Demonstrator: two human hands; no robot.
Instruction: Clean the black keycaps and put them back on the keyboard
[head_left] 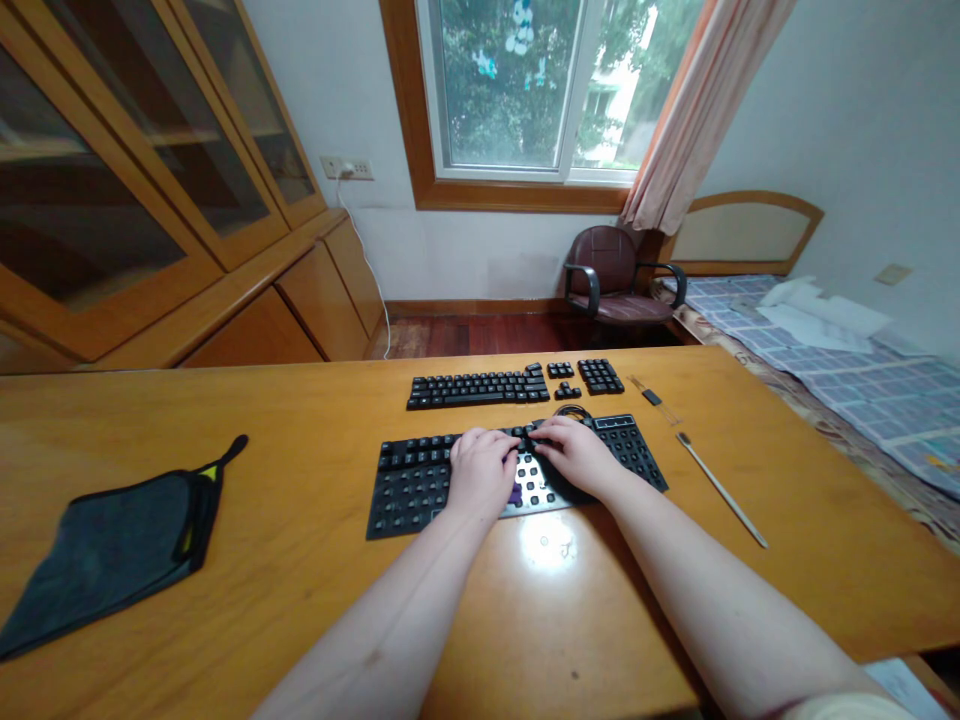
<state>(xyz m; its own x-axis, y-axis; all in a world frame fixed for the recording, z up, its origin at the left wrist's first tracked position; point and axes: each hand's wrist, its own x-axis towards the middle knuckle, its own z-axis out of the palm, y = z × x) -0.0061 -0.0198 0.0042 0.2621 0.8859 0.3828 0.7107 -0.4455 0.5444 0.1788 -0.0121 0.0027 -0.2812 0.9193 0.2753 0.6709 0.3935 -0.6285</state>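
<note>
Soft daylight enters through the window (502, 110) at top centre, where the outdoor view is brightest and turns nearly white toward the right pane. A hard white glare spot shines on the glossy tabletop (300, 450) just below the frame's centre, and the keyboard (409, 490) gleams silvery between the two hands (484, 470). The cabinet glass (214, 170) at upper left looks dim. Wide-angle distortion tilts the room's sides outward; small key markings are too soft to read.

Free lane between cloth (131, 535) and keyboard (411, 500), keycap rows (480, 387) a barrier beyond.
</note>
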